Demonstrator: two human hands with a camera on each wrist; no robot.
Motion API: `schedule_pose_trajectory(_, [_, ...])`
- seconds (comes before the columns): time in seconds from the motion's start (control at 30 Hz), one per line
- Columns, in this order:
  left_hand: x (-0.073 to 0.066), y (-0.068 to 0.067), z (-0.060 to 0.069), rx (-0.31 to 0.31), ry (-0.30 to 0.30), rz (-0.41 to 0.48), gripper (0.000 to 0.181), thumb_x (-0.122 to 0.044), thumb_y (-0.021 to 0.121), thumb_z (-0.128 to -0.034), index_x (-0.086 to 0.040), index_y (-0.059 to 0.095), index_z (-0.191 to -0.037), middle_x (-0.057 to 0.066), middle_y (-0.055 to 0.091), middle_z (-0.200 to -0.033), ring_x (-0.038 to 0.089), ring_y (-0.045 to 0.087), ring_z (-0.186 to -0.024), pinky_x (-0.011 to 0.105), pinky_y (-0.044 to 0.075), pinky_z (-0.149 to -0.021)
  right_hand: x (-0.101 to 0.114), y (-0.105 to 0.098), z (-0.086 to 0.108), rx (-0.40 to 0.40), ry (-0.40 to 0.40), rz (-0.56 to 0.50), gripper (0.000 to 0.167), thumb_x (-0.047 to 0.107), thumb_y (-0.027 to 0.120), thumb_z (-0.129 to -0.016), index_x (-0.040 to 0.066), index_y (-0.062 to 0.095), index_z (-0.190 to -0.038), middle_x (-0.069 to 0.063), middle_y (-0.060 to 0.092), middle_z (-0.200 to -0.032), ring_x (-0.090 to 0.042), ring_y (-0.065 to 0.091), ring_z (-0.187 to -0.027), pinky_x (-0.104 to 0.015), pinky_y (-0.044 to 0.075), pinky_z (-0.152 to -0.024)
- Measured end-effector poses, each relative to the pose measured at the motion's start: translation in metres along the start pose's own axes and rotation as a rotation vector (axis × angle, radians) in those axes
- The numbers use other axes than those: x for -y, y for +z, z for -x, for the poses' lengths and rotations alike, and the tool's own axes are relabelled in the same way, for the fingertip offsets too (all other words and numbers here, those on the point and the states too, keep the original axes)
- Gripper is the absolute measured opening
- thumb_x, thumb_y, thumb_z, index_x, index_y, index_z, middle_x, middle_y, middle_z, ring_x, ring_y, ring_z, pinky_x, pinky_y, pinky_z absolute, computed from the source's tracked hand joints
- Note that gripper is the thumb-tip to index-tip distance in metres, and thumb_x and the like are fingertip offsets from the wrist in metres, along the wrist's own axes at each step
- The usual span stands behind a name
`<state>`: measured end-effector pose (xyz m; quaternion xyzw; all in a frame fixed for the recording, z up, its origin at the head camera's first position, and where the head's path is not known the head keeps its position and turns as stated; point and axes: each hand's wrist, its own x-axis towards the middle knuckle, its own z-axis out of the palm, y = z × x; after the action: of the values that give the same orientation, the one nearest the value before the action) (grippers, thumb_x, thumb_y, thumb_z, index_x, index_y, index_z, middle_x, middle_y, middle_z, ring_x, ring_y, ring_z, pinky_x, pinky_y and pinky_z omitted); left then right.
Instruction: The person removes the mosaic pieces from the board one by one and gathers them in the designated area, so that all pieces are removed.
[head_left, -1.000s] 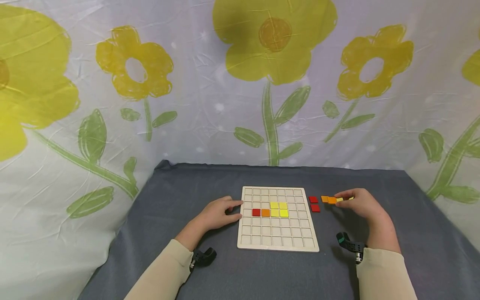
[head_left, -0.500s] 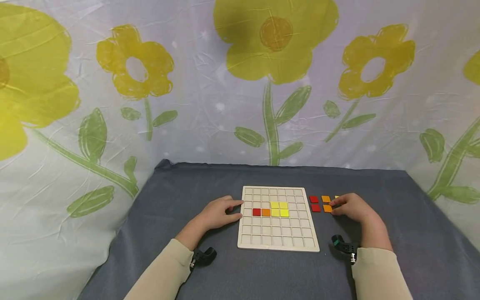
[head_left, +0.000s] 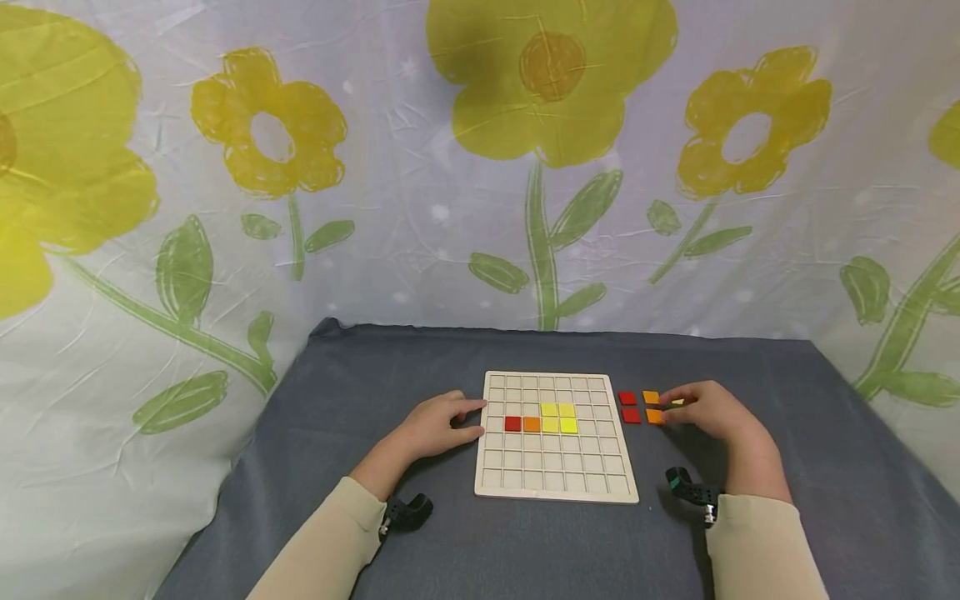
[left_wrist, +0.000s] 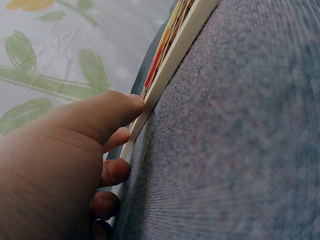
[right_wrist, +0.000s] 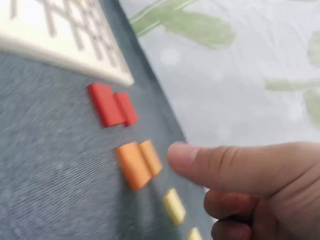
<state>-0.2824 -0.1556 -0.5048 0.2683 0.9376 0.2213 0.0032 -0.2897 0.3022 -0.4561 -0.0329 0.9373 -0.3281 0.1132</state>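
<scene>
So the left hand point(head_left: 431, 429) is parked at the left edge of a pale wooden grid board point(head_left: 555, 477), with the index finger and thumb spread apart and both tips touching the side. It isn't wrapped around anything; in the left wrist view the thumb tip sits right against the edge and the other fingers are loosely bent below it. The board lies flat on a dark grey-blue cloth point(head_left: 420, 358), and there are six squares in it: a red square point(head_left: 512, 424), then an orange square point(head_left: 532, 424) just beside it, then four yellow squares point(head_left: 551, 425) making a two-by-two block, with its lower row in line with the red and orange

Off to the right of the board the loose pieces lie on the cloth: two red tiles point(head_left: 631, 415) nearest the board, two orange tiles point(head_left: 650, 397) next along, then two yellow tiles point(right_wrist: 174, 206), best seen from the right wrist. The right hand point(head_left: 716, 410) is over there, thumb and index finger apart with a visible gap and nothing I can see between them. The tips are right by the orange tiles, but I can't tell if they're actually touching. Both arms have beige sleeves point(head_left: 322, 546), and behind it all hangs a pale curtain point(head_left: 405, 125) with big yellow flowers
</scene>
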Motion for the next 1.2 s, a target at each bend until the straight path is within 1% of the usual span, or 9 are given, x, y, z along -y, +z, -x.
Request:
schedule_pose_trajectory(0.1, [0.000,0.000,0.000,-0.003,0.000,0.003,0.051,-0.040,0.072,-0.0980,-0.018,0.063,-0.144,-0.004,0.047,-0.082,0.010,0.038,-0.065,0.029,0.033,-0.062,0.007,-0.005,0.005,-0.029,-0.030,-0.013,0.043,0.024,0.074,-0.095,-0.001,0.068,-0.130,-0.027,0.058,-0.120,-0.039,0.054,-0.104,-0.051,0.047,-0.084])
schedule_pose_trajectory(0.17, [0.000,0.000,0.000,-0.004,-0.002,0.004,0.051,-0.040,0.072,-0.0979,-0.018,0.063,-0.144,-0.004,0.047,-0.082,0.010,0.038,-0.065,0.029,0.032,-0.061,0.012,-0.009,0.008,-0.051,-0.055,-0.023,0.045,0.025,0.073,-0.097,-0.002,0.066,-0.133,-0.027,0.058,-0.114,-0.038,0.054,-0.099,-0.050,0.046,-0.081])
schedule_pose_trajectory(0.33, [0.000,-0.001,0.001,0.003,-0.006,0.001,0.052,-0.040,0.072,-0.0980,-0.020,0.063,-0.145,-0.004,0.047,-0.082,0.010,0.037,-0.065,0.028,0.032,-0.062,0.026,-0.014,0.014,-0.109,-0.101,-0.034,0.049,0.032,0.070,-0.100,-0.001,0.064,-0.136,-0.023,0.061,-0.117,-0.033,0.054,-0.096,-0.046,0.046,-0.080])
schedule_pose_trajectory(0.4, [0.000,-0.001,0.001,0.003,-0.004,0.001,0.052,-0.040,0.071,-0.0981,-0.019,0.062,-0.145,-0.004,0.047,-0.082,0.010,0.037,-0.065,0.028,0.032,-0.062,0.032,-0.014,0.016,-0.128,-0.116,-0.043,0.051,0.036,0.068,-0.101,0.000,0.064,-0.136,-0.022,0.062,-0.125,-0.033,0.056,-0.101,-0.046,0.047,-0.083])
schedule_pose_trajectory(0.57, [0.000,0.001,0.001,0.001,-0.004,0.002,0.052,-0.040,0.071,-0.0982,-0.020,0.062,-0.145,-0.005,0.047,-0.082,0.010,0.038,-0.065,0.029,0.032,-0.062,0.045,-0.012,0.019,-0.168,-0.154,-0.076,0.053,0.041,0.065,-0.102,0.001,0.064,-0.138,-0.020,0.062,-0.127,-0.033,0.058,-0.104,-0.046,0.047,-0.084])
schedule_pose_trajectory(0.7, [0.002,0.001,0.000,0.001,-0.006,-0.004,0.052,-0.041,0.071,-0.0980,-0.021,0.062,-0.145,-0.005,0.047,-0.082,0.010,0.037,-0.066,0.029,0.032,-0.062,0.056,-0.008,0.018,-0.201,-0.187,-0.081,0.053,0.041,0.066,-0.102,0.002,0.064,-0.137,-0.017,0.061,-0.113,-0.029,0.055,-0.092,-0.042,0.046,-0.076])
schedule_pose_trajectory(0.83, [0.001,0.001,0.000,0.004,0.001,0.003,0.052,-0.041,0.071,-0.0984,-0.020,0.062,-0.145,-0.005,0.047,-0.083,0.010,0.038,-0.066,0.029,0.032,-0.062,0.066,-0.001,0.014,-0.229,-0.224,-0.079,0.050,0.038,0.068,-0.101,0.004,0.065,-0.136,-0.011,0.053,-0.095,-0.027,0.047,-0.078,-0.040,0.040,-0.067])
schedule_pose_trajectory(0.93, [0.000,0.001,0.000,0.005,0.001,0.011,0.052,-0.040,0.071,-0.0983,-0.019,0.062,-0.145,-0.006,0.046,-0.083,0.010,0.038,-0.066,0.029,0.032,-0.062,0.074,0.006,0.011,-0.237,-0.246,-0.083,0.048,0.036,0.068,-0.101,0.005,0.066,-0.137,-0.010,0.049,-0.092,-0.026,0.044,-0.073,-0.039,0.038,-0.064])
schedule_pose_trajectory(1.2, [0.001,0.001,-0.001,0.001,-0.006,0.009,0.052,-0.040,0.072,-0.0978,-0.019,0.063,-0.144,-0.006,0.045,-0.082,0.010,0.038,-0.066,0.029,0.032,-0.061,0.090,0.028,0.001,-0.237,-0.330,-0.060,0.043,0.032,0.070,-0.100,0.007,0.068,-0.135,-0.007,0.050,-0.092,-0.023,0.041,-0.065,-0.038,0.037,-0.061])
